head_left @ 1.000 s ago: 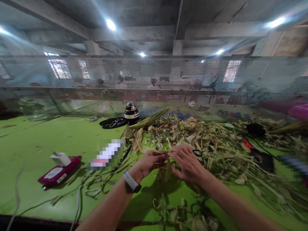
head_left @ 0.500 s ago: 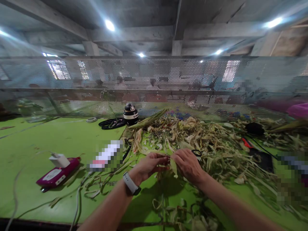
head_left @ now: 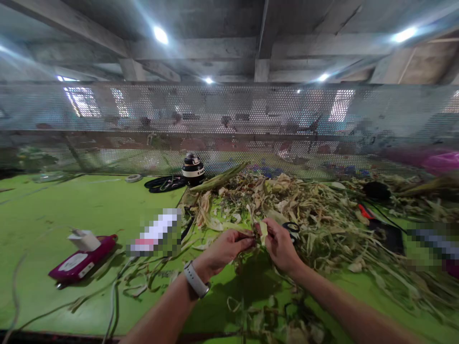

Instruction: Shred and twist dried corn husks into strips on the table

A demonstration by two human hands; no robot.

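Note:
My left hand (head_left: pixel 227 248), with a pale watch strap on its wrist, is closed in a pinch; what lies between its fingertips is too small and dark to make out. Close beside it, my right hand (head_left: pixel 281 246) pinches a pale yellow-green strip of corn husk (head_left: pixel 263 231). The fingertips of both hands nearly meet above the green table (head_left: pixel 251 282). Behind them spreads a heap of dried corn husks (head_left: pixel 283 193). The black loop handles of what look like scissors (head_left: pixel 292 230) lie just beyond my right hand.
On the left are a magenta power strip (head_left: pixel 77 263) with a white plug (head_left: pixel 84 240) and a grey cable (head_left: pixel 113 301). A black jar-shaped item (head_left: pixel 192 169) stands at the back. Perforated sheeting (head_left: pixel 229 124) closes off the far edge. Husk scraps (head_left: pixel 268 317) lie in front.
My right hand has turned and its fingers have drawn slightly apart from the left, with the husk strip now raised between its thumb and fingers. My left fingers have closed tighter.

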